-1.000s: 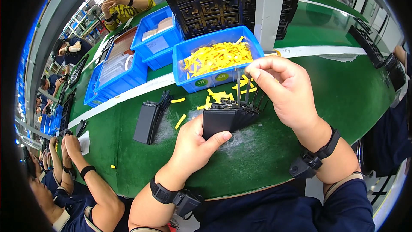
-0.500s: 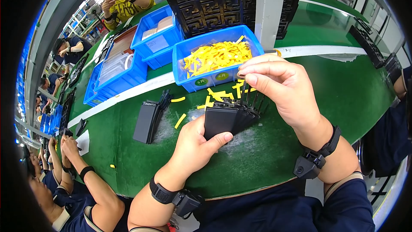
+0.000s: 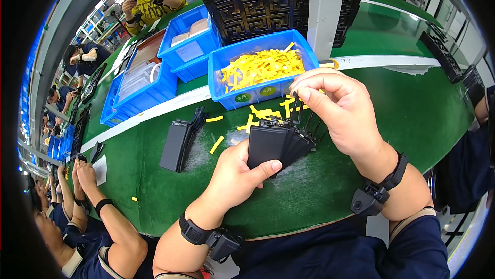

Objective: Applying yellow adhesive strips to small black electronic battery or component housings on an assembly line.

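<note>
My left hand [image 3: 234, 170] is closed around a fanned stack of flat black rectangular parts [image 3: 267, 145], its thumb across the lower edge of the front one. Thin black leads [image 3: 294, 113] rise from the far ends of the stack. Over them, my right hand [image 3: 335, 104] pinches the tip of one lead between thumb and fingertips. Left of my left hand, more of the same black parts [image 3: 176, 146] lie piled on the green tabletop [image 3: 309, 196]. Loose yellow strips [image 3: 263, 113] are scattered just beyond the held stack.
A blue bin [image 3: 234, 104] full of yellow strips stands beyond my hands, beside a white post [image 3: 326, 16]. More blue bins [image 3: 167, 91] stand to its left. A black moulded tray [image 3: 252, 0] leans behind. At the left, a co-worker's hands [image 3: 85, 173] work at the same table.
My left hand and the held stack have shifted slightly right. My right hand has moved a little to the right, its pinch still at the lead's tip.
</note>
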`<state>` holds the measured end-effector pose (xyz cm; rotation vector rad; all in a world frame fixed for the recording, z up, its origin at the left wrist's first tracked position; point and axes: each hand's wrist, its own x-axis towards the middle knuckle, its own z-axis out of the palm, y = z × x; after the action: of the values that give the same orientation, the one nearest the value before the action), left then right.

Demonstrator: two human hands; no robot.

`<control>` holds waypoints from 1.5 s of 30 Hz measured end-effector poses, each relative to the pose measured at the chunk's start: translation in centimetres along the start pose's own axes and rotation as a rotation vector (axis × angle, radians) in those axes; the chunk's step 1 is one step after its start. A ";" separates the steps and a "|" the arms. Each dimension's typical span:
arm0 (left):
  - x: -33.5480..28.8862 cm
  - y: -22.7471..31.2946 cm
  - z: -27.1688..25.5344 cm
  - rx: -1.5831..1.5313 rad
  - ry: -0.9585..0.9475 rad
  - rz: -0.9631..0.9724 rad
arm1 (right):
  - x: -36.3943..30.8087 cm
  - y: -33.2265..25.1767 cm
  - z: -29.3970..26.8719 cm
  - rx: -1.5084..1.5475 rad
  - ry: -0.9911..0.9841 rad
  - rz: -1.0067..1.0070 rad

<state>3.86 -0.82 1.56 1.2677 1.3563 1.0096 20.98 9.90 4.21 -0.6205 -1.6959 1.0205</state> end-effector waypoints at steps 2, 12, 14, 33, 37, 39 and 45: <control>0.1 0.0 0.1 0.024 0.002 -0.003 | 0.0 0.2 -0.1 -0.037 0.016 -0.019; -1.0 1.4 -2.5 0.413 -0.206 -0.091 | 1.6 1.7 -1.8 -0.550 0.111 -0.169; -1.2 2.1 -2.2 0.649 -0.155 0.008 | 2.5 2.9 -3.6 -0.752 0.110 -0.109; -1.5 3.5 -0.2 0.917 0.100 0.332 | 2.8 1.3 -2.0 0.138 0.095 0.339; 0.6 3.1 -0.8 0.221 0.299 0.284 | -0.5 0.0 2.4 0.467 -0.021 0.315; 0.6 1.6 -1.0 -0.158 0.257 0.219 | -1.2 0.1 3.6 0.528 0.013 0.291; 1.4 1.0 -0.6 -0.338 0.221 0.304 | -1.6 1.1 3.2 0.644 0.013 0.298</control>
<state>3.45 0.71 2.47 1.1477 1.1101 1.5580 18.48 8.16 2.06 -0.4502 -1.1744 1.6721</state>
